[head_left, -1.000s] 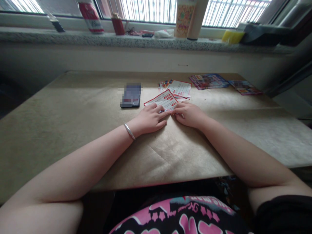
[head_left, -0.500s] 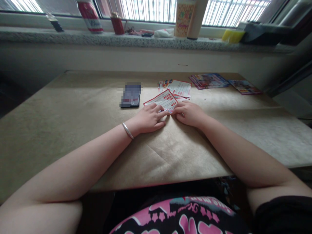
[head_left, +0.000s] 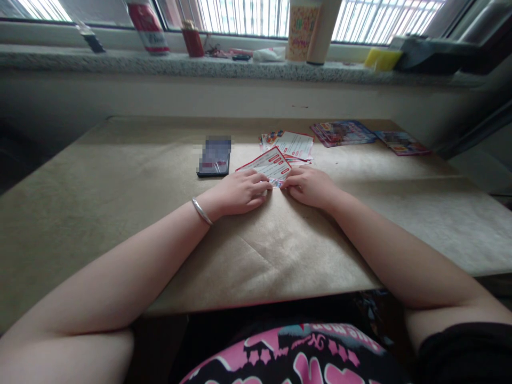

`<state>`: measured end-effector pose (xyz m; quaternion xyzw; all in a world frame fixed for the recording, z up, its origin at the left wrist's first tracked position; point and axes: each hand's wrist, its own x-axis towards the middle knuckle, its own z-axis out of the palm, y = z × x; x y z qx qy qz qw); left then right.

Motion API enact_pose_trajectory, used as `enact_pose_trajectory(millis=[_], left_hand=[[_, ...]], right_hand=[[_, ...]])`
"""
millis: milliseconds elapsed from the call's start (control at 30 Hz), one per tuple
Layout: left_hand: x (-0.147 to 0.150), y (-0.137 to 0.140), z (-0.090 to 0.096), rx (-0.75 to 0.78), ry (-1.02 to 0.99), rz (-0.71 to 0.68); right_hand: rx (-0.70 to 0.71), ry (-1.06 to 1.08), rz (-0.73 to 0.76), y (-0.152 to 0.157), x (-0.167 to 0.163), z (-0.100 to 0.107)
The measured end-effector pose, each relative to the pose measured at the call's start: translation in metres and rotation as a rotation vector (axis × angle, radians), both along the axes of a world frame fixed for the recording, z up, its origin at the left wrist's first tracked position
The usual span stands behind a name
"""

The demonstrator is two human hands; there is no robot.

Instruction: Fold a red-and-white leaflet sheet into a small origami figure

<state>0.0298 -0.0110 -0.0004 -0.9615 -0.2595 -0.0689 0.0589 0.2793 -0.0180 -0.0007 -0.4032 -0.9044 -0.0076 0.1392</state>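
Note:
A white printed leaflet (head_left: 272,164) with a red border lies tilted on the table between my hands. My left hand (head_left: 240,191), a silver bangle at its wrist, rests over the leaflet's lower left edge, its fingers bent together and pressing on the paper. At the lower right corner, my right hand (head_left: 310,185) pinches the paper between thumb and fingers. A narrow strip with coloured print (head_left: 276,183) shows along the near edge, between the fingertips. Just behind is a loose pile of similar leaflets (head_left: 295,144), partly covered by the front one.
To the left lies a dark phone (head_left: 215,156), its screen blurred. Colourful printed packs (head_left: 344,132) lie at the back right, with another small stack (head_left: 402,143) beside them. The windowsill (head_left: 224,66) beyond holds a can (head_left: 148,26), cups and a yellow object (head_left: 383,58).
My left hand has slid slightly left along the leaflet's near edge, and its fingers are more bent, opening a gap between the hands. The right hand has barely moved.

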Motion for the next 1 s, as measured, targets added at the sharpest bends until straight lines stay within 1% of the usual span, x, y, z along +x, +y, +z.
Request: enact_pose_trajectory(millis=[100, 233, 400, 633, 867, 1000], left_hand=[[-0.004, 0.003, 0.002, -0.032, -0.009, -0.022], [-0.007, 0.003, 0.006, -0.075, -0.022, -0.006], [-0.011, 0.004, 0.008, -0.078, -0.034, -0.001], [-0.024, 0.009, 0.011, -0.116, -0.049, 0.059], [-0.031, 0.006, 0.019, -0.161, -0.011, 0.108], [-0.03, 0.003, 0.022, -0.139, 0.047, 0.145]], right_hand=[[-0.003, 0.006, 0.004, 0.001, 0.001, -0.001], [-0.005, 0.007, 0.003, 0.0, 0.001, -0.001], [-0.003, 0.011, -0.005, 0.0, 0.001, -0.001], [-0.006, 0.016, 0.005, 0.001, 0.004, -0.002], [-0.003, 0.008, 0.002, 0.002, 0.005, -0.003], [0.029, -0.032, 0.006, -0.001, 0.002, -0.002]])
